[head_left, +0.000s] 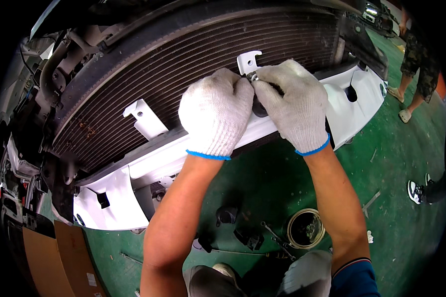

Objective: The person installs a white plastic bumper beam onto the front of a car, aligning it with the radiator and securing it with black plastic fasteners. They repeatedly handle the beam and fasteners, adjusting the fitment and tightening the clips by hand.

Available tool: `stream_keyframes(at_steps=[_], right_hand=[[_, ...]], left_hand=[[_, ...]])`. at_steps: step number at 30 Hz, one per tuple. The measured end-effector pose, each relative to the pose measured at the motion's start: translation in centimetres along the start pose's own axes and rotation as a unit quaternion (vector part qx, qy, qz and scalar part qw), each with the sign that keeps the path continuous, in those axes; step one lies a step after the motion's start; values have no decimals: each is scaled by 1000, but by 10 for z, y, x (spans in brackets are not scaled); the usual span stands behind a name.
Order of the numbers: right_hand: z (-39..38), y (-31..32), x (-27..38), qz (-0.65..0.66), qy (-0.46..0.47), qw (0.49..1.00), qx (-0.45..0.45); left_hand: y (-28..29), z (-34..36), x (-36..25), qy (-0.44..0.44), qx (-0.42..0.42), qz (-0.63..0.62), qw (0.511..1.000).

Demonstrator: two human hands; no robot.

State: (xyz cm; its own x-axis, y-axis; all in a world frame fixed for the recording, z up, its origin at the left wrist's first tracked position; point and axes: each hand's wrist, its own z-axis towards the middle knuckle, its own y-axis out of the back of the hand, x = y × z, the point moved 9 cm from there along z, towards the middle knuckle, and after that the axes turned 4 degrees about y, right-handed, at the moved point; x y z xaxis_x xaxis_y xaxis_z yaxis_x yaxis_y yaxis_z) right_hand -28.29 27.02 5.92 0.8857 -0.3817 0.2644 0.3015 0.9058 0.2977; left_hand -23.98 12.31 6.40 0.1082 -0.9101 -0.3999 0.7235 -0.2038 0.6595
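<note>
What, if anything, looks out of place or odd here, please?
Brownish specks mar the left part of the finned panel, unlike the cleaner fins elsewhere. Also, a metal tool and a dark part lie loose on the green floor near the person's feet, where they might be stepped on.

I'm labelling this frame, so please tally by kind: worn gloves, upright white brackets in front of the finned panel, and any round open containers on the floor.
White gloves: 2
Upright white brackets: 2
Round open container: 1
Total: 5
</note>
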Motion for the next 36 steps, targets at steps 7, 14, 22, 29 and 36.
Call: stream_keyframes(at_steps=[7,14,22,29,36], right_hand=[[5,-7,9,-87,11,995,40],[8,-6,14,-111,4,992,54],[4,-6,9,-70,-42,996,47],[1,-6,10,-40,-50,998,18],[-1,-7,15,-56,-22,998,-5]], left_hand=[[-4,0,5,-3,14,5,1000],[-4,1,6,-23,33,-5,999],[-3,3,5,-22,99,-49,994],[-4,2,7,-3,79,-52,996],[-3,0,8,-20,51,-49,997]])
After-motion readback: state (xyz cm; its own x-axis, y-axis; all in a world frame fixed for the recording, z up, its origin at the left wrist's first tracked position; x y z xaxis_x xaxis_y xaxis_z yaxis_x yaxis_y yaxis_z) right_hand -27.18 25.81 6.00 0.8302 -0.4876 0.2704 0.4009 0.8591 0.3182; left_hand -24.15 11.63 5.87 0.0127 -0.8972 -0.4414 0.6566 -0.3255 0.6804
